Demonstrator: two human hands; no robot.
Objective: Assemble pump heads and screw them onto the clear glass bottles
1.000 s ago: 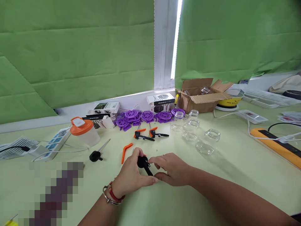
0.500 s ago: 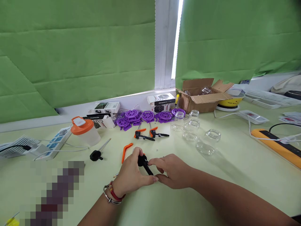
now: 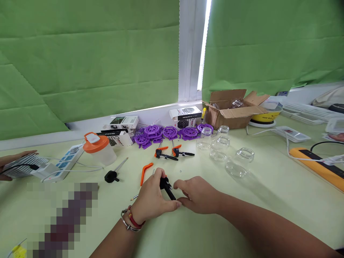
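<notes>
Hands at near centre of a pale green table, meeting over a black clamp. Left hand closed around the clamp's rounded head, thumb and fingers wrapped tight. Right hand half curled, fingertips brought up against the bar from the right, actual grip not discernible. Clamp lodged between the two hands, long axis slanting from far-left head to near-right tip, nearer to the left hand and carried by it. Just beyond the left hand, flat on the table, a loose orange lever; farther left, a black-knobbed rod. Farther back, two assembled clamps side by side, orange-triggered. To their right, four glass jars, lidless and empty, set close together. At left, an orange-lidded tub, closed, contents not discernible, beside a white power strip; another person's hand at the left frame edge, well apart. Against the window sill, a heap of purple discs between small printed cartons. Rightmost, an open cardboard box, flaps up, clear glassware inside.
</notes>
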